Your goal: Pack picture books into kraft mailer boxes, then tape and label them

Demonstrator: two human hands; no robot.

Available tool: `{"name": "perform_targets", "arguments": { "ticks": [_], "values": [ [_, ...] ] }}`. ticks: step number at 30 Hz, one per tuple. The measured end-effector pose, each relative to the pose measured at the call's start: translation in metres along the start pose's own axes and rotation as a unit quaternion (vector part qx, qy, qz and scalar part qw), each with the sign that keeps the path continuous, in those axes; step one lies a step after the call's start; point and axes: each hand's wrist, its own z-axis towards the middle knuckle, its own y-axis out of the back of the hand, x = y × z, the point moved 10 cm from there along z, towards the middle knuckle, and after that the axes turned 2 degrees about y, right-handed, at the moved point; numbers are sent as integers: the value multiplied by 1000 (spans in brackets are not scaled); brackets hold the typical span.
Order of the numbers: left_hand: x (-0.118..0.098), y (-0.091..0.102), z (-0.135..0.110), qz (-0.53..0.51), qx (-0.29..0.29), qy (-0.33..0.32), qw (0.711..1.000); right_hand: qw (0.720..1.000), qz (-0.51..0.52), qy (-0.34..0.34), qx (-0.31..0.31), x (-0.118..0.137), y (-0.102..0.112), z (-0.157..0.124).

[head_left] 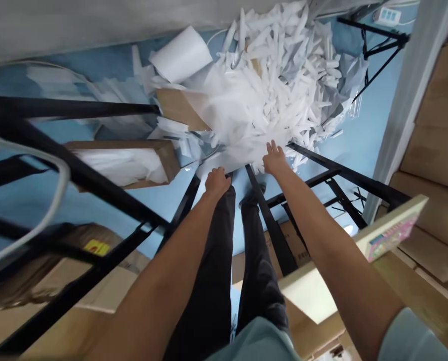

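Observation:
My left hand (216, 182) is low over the floor, near my foot, with its fingers curled. The near edge of a white sheet (242, 150) lies just beyond it; whether the fingers grip anything is hidden. To the right, my right hand (274, 158) reaches forward with its fingers stretched out and a little apart, over the sheet's right end. Beyond both hands, a large heap of white wrapping scraps (280, 75) spreads across the blue floor. Part of the heap nearest me is smeared by motion.
Black metal frame legs (269, 220) stand on both sides of my legs. A white roll (182, 55) lies behind a cardboard piece (180, 108). An open carton (163, 160) holds white material. Stacked cartons (434, 155) rise at right, beside a pale board (314, 296). A power strip (387, 16) sits far right.

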Motion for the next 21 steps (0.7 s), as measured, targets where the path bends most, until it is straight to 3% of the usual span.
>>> {"name": "perform_targets", "arguments": {
  "ticks": [6, 9, 11, 13, 16, 19, 21],
  "values": [
    [23, -63, 75, 89, -3, -41, 995, 999, -39, 8, 19, -54, -74, 95],
    [25, -89, 98, 106, 9, -66, 992, 997, -59, -15, 44, -69, -103, 125],
    [25, -99, 106, 114, 17, -81, 990, 997, -50, -36, 37, -77, -111, 136],
    [23, -100, 109, 116, 3, -90, 989, 998, -37, -55, 1, -85, -104, 142],
    [19, -89, 96, 106, -29, -92, 990, 997, -24, -43, -63, -87, -76, 138],
    [6, -71, 60, 83, -38, -89, 992, 995, -24, -15, -95, -72, -40, 117],
    [-9, -48, 23, 59, -55, -86, 993, 995, -30, -26, -91, -58, -17, 91]
  ]
}}
